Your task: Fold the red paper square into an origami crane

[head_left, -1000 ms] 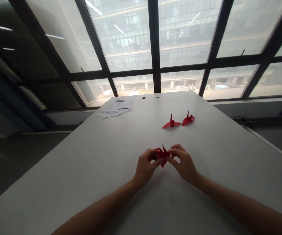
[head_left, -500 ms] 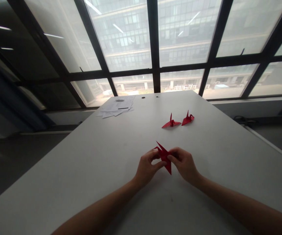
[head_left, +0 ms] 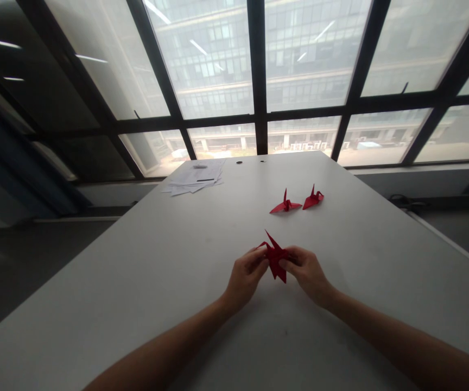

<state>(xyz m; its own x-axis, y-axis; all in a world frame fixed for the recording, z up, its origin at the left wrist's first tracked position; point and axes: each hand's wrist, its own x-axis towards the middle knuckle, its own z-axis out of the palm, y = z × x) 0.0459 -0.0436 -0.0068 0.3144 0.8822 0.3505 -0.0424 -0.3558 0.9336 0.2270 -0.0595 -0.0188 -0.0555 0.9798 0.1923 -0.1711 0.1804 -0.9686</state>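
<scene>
A red origami crane is held between my two hands, just above the white table. My left hand pinches its left side, the thumb in front and the fingers partly hidden behind the paper. On the other side, my right hand grips the paper between thumb and fingers. One pointed tip sticks up and a bent tip points left over my left fingers. Two finished-looking red paper cranes, a left one and a right one, stand farther back on the table.
Loose white papers lie at the table's far left, with a dark pen-like strip on top. A round dark hole sits near the far edge. Large windows rise beyond, and dark cables lie off to the right.
The crane has turned and its folds have spread, now showing two lower points. My left thumb has drawn back from the paper's middle to its left side. The two standing cranes stay put.
</scene>
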